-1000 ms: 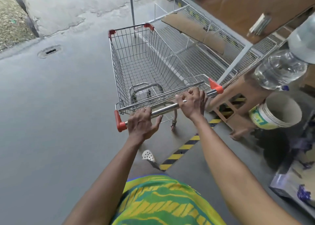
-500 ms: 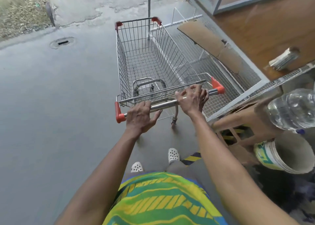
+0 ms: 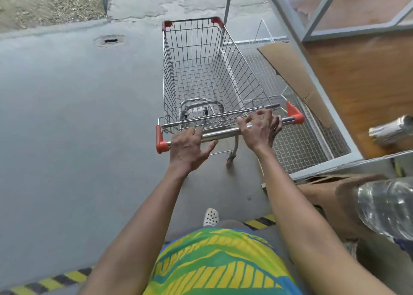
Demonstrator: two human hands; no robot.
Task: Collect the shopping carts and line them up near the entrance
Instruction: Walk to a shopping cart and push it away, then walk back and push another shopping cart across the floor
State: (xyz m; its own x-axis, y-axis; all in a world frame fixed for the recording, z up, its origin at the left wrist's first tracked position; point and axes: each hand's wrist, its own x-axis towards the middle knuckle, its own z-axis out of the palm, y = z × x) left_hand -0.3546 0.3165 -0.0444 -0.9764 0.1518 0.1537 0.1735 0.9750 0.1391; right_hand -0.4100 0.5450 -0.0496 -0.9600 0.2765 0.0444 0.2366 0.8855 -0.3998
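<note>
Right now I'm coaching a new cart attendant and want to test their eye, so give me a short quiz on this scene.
1. True or false: the shopping cart carries groceries.
2. How many hands grip the handle bar? A) none B) one C) two
3. Fill in: by the person's own sides, the cardboard sheet lies to the cart's ___.
Key: 1 false. 2 C, the left hand and the right hand. 3 right.
</note>
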